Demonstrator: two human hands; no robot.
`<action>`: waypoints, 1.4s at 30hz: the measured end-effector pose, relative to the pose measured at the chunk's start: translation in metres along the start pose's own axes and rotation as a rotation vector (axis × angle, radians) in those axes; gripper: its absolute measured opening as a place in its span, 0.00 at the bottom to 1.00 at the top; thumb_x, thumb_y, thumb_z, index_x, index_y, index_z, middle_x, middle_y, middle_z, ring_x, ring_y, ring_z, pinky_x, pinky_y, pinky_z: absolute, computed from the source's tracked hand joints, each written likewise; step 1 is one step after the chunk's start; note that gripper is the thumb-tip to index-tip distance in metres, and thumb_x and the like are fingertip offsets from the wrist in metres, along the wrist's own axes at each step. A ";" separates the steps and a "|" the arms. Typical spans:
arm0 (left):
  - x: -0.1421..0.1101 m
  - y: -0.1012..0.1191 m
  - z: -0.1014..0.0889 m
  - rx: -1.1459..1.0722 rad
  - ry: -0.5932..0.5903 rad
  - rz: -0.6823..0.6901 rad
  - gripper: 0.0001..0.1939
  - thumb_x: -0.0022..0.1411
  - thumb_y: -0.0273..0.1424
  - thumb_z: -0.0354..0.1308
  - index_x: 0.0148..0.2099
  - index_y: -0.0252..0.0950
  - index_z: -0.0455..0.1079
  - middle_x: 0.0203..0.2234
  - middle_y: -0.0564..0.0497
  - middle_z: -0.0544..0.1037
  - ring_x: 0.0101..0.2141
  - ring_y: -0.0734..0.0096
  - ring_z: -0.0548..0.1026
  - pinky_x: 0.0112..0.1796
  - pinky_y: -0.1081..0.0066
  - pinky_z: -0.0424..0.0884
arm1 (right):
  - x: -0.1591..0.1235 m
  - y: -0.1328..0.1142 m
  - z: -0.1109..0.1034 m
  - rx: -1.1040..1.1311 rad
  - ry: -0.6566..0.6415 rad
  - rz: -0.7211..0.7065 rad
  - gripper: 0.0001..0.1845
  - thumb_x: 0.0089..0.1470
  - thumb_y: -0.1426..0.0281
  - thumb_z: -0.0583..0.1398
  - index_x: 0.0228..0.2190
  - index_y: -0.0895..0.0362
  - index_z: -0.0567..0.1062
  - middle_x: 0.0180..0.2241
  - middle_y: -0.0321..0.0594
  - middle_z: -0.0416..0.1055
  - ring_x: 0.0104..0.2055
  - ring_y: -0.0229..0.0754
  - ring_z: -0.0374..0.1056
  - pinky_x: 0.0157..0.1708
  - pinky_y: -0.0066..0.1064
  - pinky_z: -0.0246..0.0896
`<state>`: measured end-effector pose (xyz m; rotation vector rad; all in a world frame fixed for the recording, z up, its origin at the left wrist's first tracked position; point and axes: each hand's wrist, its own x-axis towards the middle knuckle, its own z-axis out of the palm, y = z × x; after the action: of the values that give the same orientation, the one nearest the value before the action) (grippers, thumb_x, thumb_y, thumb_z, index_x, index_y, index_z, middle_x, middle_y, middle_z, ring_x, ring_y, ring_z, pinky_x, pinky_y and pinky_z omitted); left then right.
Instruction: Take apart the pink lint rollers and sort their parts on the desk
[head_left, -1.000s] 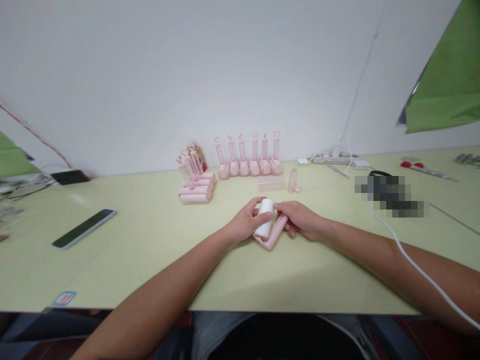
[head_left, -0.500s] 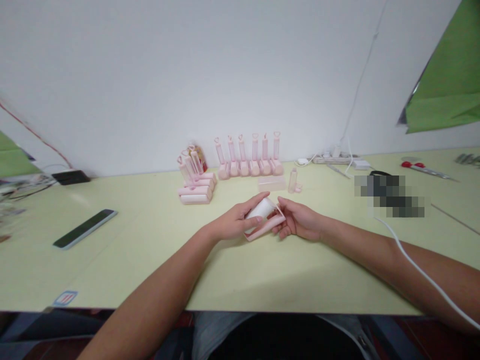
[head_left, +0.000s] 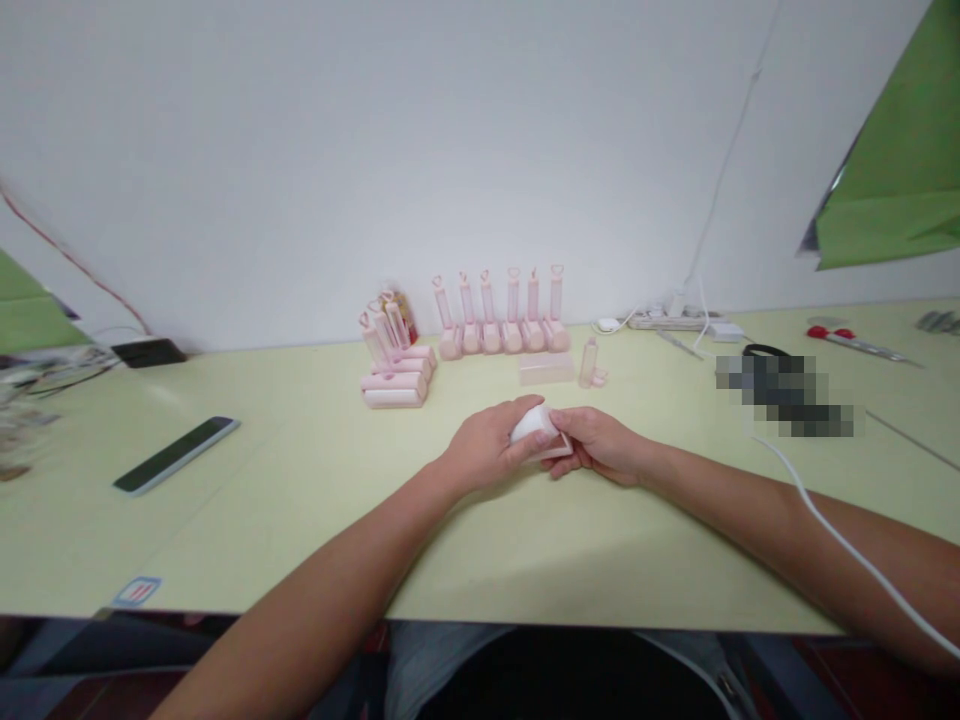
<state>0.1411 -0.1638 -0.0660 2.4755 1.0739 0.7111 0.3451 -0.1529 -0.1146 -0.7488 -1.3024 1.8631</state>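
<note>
Over the middle of the table, my left hand [head_left: 487,445] is closed around a white roll [head_left: 531,424], which looks like a lint roller's paper roll. My right hand [head_left: 604,442] pinches the end of the roll and its pale pink holder [head_left: 561,449]. The palm and fingers hide much of the holder. Just beyond my hands lie a long translucent pink cover [head_left: 546,369] and a small upright pink handle piece [head_left: 588,362] with a little part at its foot.
Several pink lint rollers [head_left: 513,335] with upright handles line the wall; more sit in a stack [head_left: 394,385] to their left. A phone [head_left: 178,456] lies at left. On the right are red-handled scissors [head_left: 855,340], a power strip [head_left: 667,317] and a white cable [head_left: 817,515].
My left hand has moved right, toward my right hand, with the white roll. My right fingers now press on the roll's end, and the holder's open frame shows less.
</note>
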 end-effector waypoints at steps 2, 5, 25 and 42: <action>0.001 0.001 0.000 0.022 -0.010 -0.020 0.25 0.64 0.50 0.49 0.55 0.40 0.69 0.46 0.45 0.77 0.46 0.57 0.73 0.49 0.63 0.65 | 0.000 0.001 0.001 -0.034 0.018 -0.027 0.23 0.53 0.53 0.64 0.36 0.62 0.75 0.30 0.42 0.73 0.31 0.38 0.71 0.31 0.32 0.75; 0.002 0.002 -0.001 0.084 0.011 -0.054 0.26 0.62 0.53 0.51 0.51 0.39 0.71 0.41 0.45 0.76 0.43 0.58 0.72 0.46 0.63 0.65 | 0.001 0.002 0.001 -0.093 0.039 -0.070 0.23 0.50 0.52 0.65 0.31 0.61 0.73 0.27 0.38 0.71 0.30 0.37 0.70 0.32 0.32 0.74; 0.001 0.004 0.001 0.411 -0.040 0.001 0.19 0.57 0.46 0.56 0.43 0.37 0.68 0.37 0.44 0.71 0.39 0.56 0.68 0.41 0.60 0.67 | 0.002 0.010 -0.002 -0.402 0.003 -0.206 0.21 0.51 0.53 0.64 0.25 0.59 0.70 0.27 0.39 0.72 0.26 0.36 0.69 0.27 0.29 0.69; 0.000 0.004 0.003 0.597 -0.095 0.000 0.19 0.57 0.46 0.53 0.43 0.38 0.66 0.38 0.45 0.71 0.40 0.56 0.68 0.39 0.60 0.68 | 0.000 0.006 -0.001 -0.845 0.183 -0.454 0.15 0.52 0.60 0.65 0.37 0.57 0.78 0.31 0.37 0.73 0.29 0.38 0.65 0.30 0.30 0.59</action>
<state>0.1450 -0.1662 -0.0662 2.9552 1.4090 0.2880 0.3449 -0.1534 -0.1204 -0.9046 -1.9490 0.8295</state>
